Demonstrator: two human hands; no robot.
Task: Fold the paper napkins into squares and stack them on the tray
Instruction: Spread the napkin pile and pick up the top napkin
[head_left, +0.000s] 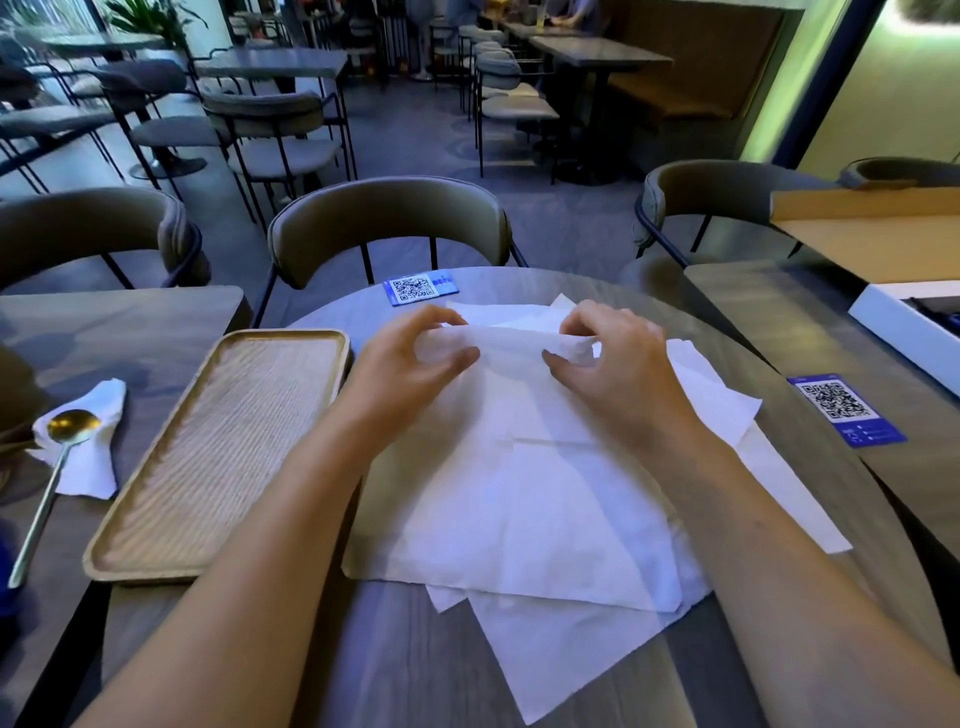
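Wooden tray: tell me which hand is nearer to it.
Left. The left hand pinches the napkin just right of the wooden tray; the right hand grips the same edge farther right.

This is a cafe or a place to eat; many tables (270, 65) stand in rows with soft grey chairs (389, 223) pulled up to them; a long brown bench (696, 67) runs along the far wall beside more tables. Small blue cards with square codes (420, 287) lie on the tables, the kind you scan to order food; a gold spoon (57, 457) rests on a white napkin (91, 457); a wooden tray (228, 447) sits on the near table; people sit at a far table at the back.
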